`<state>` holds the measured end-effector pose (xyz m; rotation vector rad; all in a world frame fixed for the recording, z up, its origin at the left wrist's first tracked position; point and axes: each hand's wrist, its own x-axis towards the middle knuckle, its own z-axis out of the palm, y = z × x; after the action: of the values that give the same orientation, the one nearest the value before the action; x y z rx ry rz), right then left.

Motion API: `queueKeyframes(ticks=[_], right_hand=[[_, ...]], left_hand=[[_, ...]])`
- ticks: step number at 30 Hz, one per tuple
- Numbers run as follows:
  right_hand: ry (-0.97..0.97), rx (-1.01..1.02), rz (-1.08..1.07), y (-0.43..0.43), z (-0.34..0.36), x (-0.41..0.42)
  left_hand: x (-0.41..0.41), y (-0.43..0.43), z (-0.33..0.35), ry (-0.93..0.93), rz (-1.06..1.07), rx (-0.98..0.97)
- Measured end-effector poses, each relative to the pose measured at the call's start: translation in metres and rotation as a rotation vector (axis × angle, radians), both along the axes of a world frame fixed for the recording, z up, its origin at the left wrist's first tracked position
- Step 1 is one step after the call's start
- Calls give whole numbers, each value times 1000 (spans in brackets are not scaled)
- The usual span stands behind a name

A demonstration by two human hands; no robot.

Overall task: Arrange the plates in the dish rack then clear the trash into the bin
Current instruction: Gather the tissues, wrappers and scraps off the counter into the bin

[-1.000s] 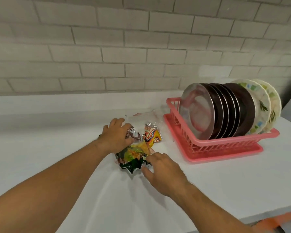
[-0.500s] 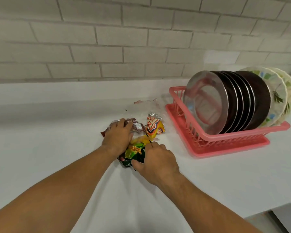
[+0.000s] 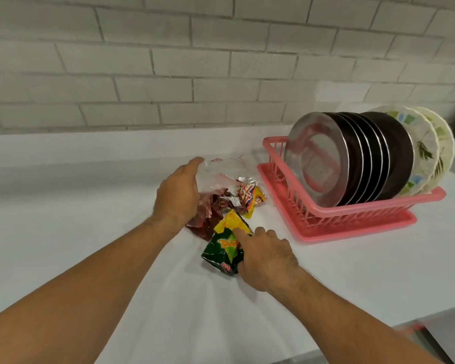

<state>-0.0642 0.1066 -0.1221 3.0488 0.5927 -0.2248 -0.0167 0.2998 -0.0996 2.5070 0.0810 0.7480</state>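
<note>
A pile of snack wrappers lies on the white counter left of the pink dish rack point(image 3: 352, 216). My left hand point(image 3: 177, 191) curls over a clear plastic bag point(image 3: 218, 172) and a dark red wrapper point(image 3: 206, 214). My right hand point(image 3: 263, 254) grips a green and yellow chip bag point(image 3: 225, 248), its index finger pressed on top. An orange and silver wrapper point(image 3: 250, 194) lies just behind. Several plates stand upright in the rack: steel ones point(image 3: 315, 156) in front, two patterned white ones point(image 3: 426, 143) at the back.
A grey brick wall point(image 3: 195, 74) runs behind the counter point(image 3: 76, 219). The counter's front edge point(image 3: 405, 321) passes at the lower right, with floor beyond it. No bin is in view.
My left hand has moved back and now covers the clear bag and red wrapper. My right hand has closed on the green bag and pulled it a little nearer. The view has shifted left.
</note>
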Motion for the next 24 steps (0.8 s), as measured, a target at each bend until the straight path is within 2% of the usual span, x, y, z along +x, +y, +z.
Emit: queueKeyframes(ticks=[4,7,9,11,16,24], right_hand=[[-10,21,6,-11,-12,-5],[102,50,3,-20,-24,-9],[188,121,-39,-22,-30,-11],[152,200,-94,-21,-33,-13],[0,364,-115,-17,-34,-14],[78,434,-93,-39,-20,-13]], left_hand=[[-10,1,16,-67,-64,-50],[-16,-1,26,-90,-64,-137],[-20,-6,32,-75,-63,-213],[-24,-12,34,-20,-63,-250],[-30,-29,31,36,-26,-136],[-40,-42,31,-32,-50,-195]])
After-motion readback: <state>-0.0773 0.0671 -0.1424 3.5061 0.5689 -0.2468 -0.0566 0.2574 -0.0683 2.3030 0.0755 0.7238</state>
